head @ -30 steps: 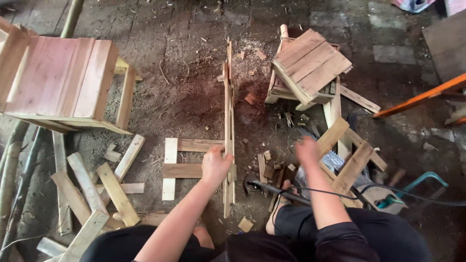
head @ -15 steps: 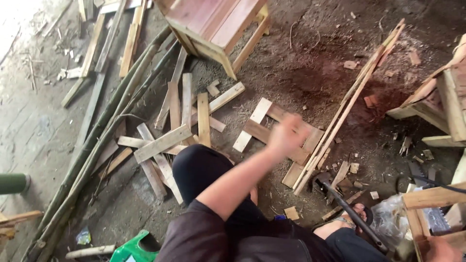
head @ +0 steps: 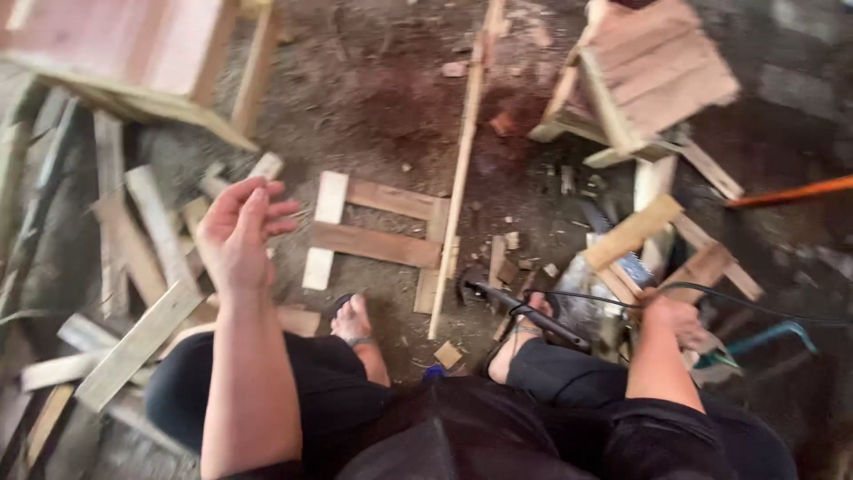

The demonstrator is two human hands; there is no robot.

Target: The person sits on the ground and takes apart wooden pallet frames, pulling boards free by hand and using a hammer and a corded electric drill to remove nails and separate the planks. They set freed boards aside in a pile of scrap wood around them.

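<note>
I sit low on a dirt floor, looking down at my knees and feet. My left hand [head: 238, 233] hangs open in the air, fingers spread, above a heap of loose wooden slats [head: 133, 258] on the left. My right hand [head: 677, 322] reaches down at the right among wood offcuts and seems closed on something there, which blur hides. A nailed frame of short boards [head: 378, 240] lies flat in front of my feet. A long thin strip of wood [head: 462, 169] rests along its right side, running away from me.
Two small wooden stools lie tipped, one at top left [head: 133, 62], one at top right [head: 649, 80]. A dark tool with a black cable [head: 524, 311] lies by my right foot. An orange handle [head: 791, 191] and a teal saw frame [head: 764, 342] are at right.
The view has swung back to the right and centred on the frame. My left hand has lifted off the frame and moved left over the slats. My right hand is down at the offcuts.
</note>
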